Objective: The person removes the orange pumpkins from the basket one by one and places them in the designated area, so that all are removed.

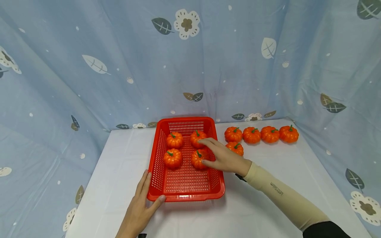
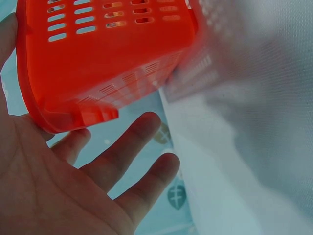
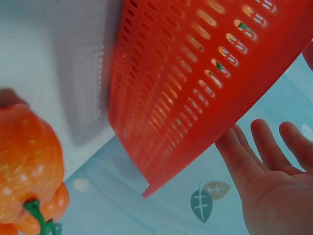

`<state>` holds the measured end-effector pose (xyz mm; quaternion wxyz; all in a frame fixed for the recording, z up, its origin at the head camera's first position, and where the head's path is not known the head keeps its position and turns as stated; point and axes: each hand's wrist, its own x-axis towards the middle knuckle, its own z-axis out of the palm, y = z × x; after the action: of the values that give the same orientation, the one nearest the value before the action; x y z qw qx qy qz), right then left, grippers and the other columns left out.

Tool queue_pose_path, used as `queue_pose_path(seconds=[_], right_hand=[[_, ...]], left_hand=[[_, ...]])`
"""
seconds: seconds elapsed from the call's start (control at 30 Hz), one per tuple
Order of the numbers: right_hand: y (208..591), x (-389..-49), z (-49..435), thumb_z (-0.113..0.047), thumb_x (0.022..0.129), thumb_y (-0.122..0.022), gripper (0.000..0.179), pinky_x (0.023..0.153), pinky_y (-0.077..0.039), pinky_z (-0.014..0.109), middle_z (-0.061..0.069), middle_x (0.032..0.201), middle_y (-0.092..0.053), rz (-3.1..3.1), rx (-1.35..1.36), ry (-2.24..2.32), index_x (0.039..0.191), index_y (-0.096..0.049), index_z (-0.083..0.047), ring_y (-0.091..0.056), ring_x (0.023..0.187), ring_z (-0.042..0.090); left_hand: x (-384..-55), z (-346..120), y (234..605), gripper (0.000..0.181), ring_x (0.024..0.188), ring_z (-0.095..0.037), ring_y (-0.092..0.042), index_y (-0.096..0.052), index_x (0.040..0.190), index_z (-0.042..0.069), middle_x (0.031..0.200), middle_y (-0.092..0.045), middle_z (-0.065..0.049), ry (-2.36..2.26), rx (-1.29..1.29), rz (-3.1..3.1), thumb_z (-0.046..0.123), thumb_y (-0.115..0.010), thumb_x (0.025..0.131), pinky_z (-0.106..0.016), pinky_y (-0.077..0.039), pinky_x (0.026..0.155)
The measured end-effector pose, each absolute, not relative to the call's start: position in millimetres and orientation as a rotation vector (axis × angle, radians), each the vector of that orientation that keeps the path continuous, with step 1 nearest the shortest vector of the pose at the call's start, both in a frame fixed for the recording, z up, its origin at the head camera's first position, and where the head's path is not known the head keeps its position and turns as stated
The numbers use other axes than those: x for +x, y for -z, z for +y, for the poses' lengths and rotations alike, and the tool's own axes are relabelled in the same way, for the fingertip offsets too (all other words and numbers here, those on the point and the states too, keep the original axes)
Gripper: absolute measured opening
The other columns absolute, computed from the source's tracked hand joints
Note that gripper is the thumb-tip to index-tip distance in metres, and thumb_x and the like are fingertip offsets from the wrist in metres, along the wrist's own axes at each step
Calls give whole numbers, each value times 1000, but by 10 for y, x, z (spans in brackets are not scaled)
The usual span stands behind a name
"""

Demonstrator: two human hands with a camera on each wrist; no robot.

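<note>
A red plastic basket (image 1: 187, 197) with slotted walls stands on the white table, several small orange pumpkins (image 1: 173, 158) with green stems inside it. My left hand (image 1: 137, 204) touches the basket's near left corner, thumb by the front rim and fingers extended along the left side. In the left wrist view, these fingers (image 2: 134, 147) are spread beside the wall. My right hand (image 1: 221, 156) reaches over the right rim, its fingers above the front right pumpkin (image 1: 198, 160) and near the back right pumpkin (image 1: 197, 138). Nothing shows in its grasp.
Right of the basket, several more pumpkins (image 1: 270, 134) line the table's back edge. One single pumpkin (image 1: 235, 148) sits in front of that row, close to my right wrist. A blue patterned curtain (image 1: 190, 66) hangs behind and beside the white table (image 1: 119, 158).
</note>
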<state>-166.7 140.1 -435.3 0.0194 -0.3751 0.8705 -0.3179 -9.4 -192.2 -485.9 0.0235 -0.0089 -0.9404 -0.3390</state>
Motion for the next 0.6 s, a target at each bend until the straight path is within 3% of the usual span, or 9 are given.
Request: queue_pose_path(seconds=[0.47, 0.6], right_hand=[[4445, -1893, 1209, -29, 90, -79, 75, 108, -45, 46, 6, 151, -44, 2658, -1144, 942, 153, -42, -14, -42, 138, 25], [4491, -1949, 1161, -30, 90, -79, 72, 108, -45, 41, 4, 148, -48, 2645, -1194, 918, 151, -44, -16, -46, 134, 22]], left_hand=[[-106, -1910, 4858, 94, 148, -32, -30, -11, 164, 32, 169, -3, 14, 1037, -22, -2920, 56, -67, 93, -66, -39, 104], [-100, -1917, 4848, 94, 149, -33, -28, -10, 164, 31, 169, -2, 14, 1050, -27, -2915, 55, -68, 93, -66, -38, 106]])
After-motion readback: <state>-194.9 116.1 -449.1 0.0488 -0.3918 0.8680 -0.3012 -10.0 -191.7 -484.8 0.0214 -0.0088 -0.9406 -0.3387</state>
